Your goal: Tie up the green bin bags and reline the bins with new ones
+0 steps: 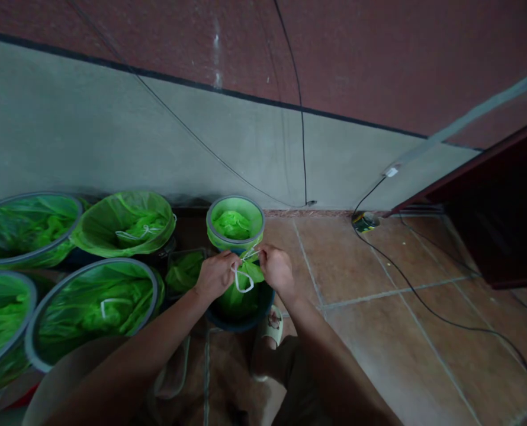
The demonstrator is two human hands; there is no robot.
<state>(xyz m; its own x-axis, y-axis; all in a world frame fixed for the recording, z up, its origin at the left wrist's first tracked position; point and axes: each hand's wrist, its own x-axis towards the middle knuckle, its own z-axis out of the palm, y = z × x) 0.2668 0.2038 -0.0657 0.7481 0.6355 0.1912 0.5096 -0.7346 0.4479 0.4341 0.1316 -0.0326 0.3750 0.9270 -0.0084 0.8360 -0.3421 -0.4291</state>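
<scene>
Closest in: two bare forearms, stretched forward. Left hand closed on a white drawstring, pinching its loop; right hand pinching the same drawstring from the opposite side. Between and just under both hands, a green bag, gathered at the top, sitting in a dark bin. Just beyond the hands, a small grey-rimmed bin lined in green. Out past the left hand, larger lined bins. Below the right hand, a pale slipper on brown floor tiles.
</scene>
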